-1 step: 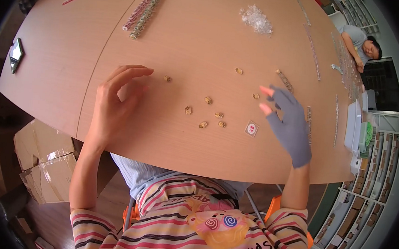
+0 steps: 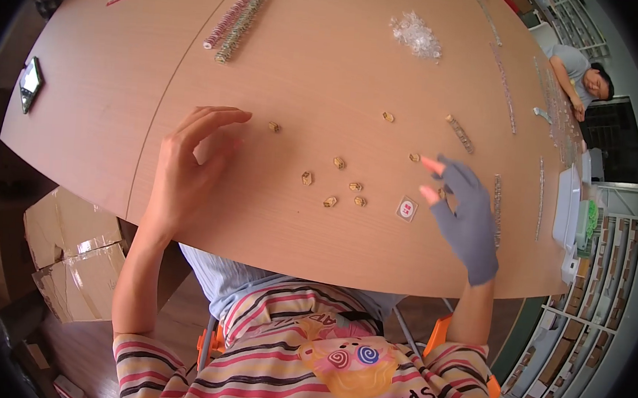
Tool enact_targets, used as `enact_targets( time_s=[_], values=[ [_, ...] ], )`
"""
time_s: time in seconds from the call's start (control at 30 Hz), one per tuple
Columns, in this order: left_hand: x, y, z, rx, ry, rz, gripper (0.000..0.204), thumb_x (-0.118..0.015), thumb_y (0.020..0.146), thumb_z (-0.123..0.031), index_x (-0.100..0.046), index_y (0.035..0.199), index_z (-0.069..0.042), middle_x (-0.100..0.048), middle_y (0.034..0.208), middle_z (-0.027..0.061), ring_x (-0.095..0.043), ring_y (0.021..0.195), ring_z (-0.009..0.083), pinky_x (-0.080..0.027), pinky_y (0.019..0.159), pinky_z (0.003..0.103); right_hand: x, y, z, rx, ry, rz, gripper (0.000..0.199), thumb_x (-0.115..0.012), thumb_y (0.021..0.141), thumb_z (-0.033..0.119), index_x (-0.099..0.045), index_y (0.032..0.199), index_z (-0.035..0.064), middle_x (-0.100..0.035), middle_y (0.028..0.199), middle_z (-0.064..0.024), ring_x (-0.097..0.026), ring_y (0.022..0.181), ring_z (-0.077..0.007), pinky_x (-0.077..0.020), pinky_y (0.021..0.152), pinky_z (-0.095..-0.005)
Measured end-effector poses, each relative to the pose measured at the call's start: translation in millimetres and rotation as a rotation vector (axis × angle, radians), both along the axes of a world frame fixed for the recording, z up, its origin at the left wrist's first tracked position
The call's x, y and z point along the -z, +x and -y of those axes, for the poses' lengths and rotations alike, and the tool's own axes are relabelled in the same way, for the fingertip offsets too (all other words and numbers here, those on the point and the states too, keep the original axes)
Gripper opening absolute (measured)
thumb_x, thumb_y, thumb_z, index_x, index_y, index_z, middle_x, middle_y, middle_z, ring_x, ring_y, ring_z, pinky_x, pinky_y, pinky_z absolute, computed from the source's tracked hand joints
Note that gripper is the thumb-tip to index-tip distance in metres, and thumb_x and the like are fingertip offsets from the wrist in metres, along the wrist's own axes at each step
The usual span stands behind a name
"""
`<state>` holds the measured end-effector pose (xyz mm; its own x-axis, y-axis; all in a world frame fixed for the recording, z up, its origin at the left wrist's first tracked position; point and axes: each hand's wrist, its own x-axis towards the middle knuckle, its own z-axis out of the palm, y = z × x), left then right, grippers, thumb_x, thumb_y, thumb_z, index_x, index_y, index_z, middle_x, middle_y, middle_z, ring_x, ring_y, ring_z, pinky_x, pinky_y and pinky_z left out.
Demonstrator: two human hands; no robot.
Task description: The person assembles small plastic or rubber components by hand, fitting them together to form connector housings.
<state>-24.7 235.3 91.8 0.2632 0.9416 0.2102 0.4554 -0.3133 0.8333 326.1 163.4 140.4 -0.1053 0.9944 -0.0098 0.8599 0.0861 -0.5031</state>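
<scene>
Between the two hands, on the smooth wooden surface [image 2: 328, 66], lies a loose scatter of small tan beads [image 2: 338, 163], knobbly and nut-like. The left hand [image 2: 188, 171] is bare and rests palm down on the wood, fingers spread and slightly curled, holding nothing; one stray bead [image 2: 273, 127] sits just beyond its fingertips. The right hand [image 2: 466, 209] wears a grey knit glove with the fingertips cut away, so the pink tips show. Its fingers are open and loosely fanned, gripping nothing, and it hovers or rests near the surface; which, I cannot tell. Just to the left of that hand lies a small square tile [image 2: 406, 208], pale with red marks, and another bead [image 2: 413, 157] lies close to its index fingertip. Beyond the right hand a short beaded strip [image 2: 460, 133] lies at a slant. Well beyond both hands are a heap of clear crystal-like bits [image 2: 416, 36] and long strands of strung beads [image 2: 239, 12], pink and olive, laid side by side.
</scene>
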Motion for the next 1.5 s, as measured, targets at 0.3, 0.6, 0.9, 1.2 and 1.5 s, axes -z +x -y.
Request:
enact_targets(
  time_s=[0.3,0.6,0.9,1.2,1.5],
  values=[
    [8,26,-25,0.215,0.148,-0.041,0.034,-0.068,0.084,0.004,-0.066,0.117,-0.001,-0.067,0.108,0.0148,-0.060,0.109,0.0305,-0.051,0.092,0.041,41,-5,56,0.115,0.191,0.033,0.029,-0.076,0.084,0.013,-0.065,0.108,0.0015,-0.061,0.119,-0.0121,-0.057,0.110,-0.0314,-0.0457,0.094,-0.0419],
    [15,59,-46,0.373,0.233,-0.118,0.031,-0.073,0.081,0.002,-0.069,0.111,-0.003,-0.070,0.090,0.0087,-0.062,0.100,0.0262,-0.052,0.088,0.038,19,-16,20,0.148,-0.270,-0.241,0.020,-0.067,0.093,0.015,-0.055,0.097,0.0004,-0.066,0.084,-0.0113,-0.063,0.068,-0.0213,-0.0497,0.065,-0.0325],
    [26,76,-59,0.546,0.182,-0.042,0.029,-0.074,0.080,-0.002,-0.068,0.108,-0.004,-0.070,0.093,0.0072,-0.060,0.100,0.0274,-0.045,0.094,0.040,46,-57,-50,-0.042,-0.196,-0.756,0.017,-0.048,0.106,0.018,-0.051,0.099,0.0022,-0.068,0.080,-0.0051,-0.064,0.069,-0.0107,-0.0512,0.065,-0.0290],
    [17,78,-63,0.512,0.122,0.029,0.034,-0.075,0.079,-0.002,-0.068,0.111,-0.005,-0.068,0.095,0.0062,-0.058,0.100,0.0261,-0.045,0.092,0.038,43,-52,-69,0.009,-0.044,-0.368,0.019,-0.054,0.102,0.022,-0.053,0.096,0.0042,-0.058,0.061,-0.0140,-0.060,0.053,-0.0315,-0.0455,0.050,-0.0398],
    [21,78,-60,0.521,0.044,0.034,0.038,-0.075,0.077,0.002,-0.063,0.113,-0.004,-0.068,0.095,0.0058,-0.058,0.100,0.0255,-0.044,0.092,0.038,49,-64,-77,-0.157,0.010,-0.158,0.013,-0.055,0.098,0.019,-0.052,0.097,0.0065,-0.061,0.063,-0.0137,-0.061,0.054,-0.0353,-0.0448,0.049,-0.0455]
  ],
)
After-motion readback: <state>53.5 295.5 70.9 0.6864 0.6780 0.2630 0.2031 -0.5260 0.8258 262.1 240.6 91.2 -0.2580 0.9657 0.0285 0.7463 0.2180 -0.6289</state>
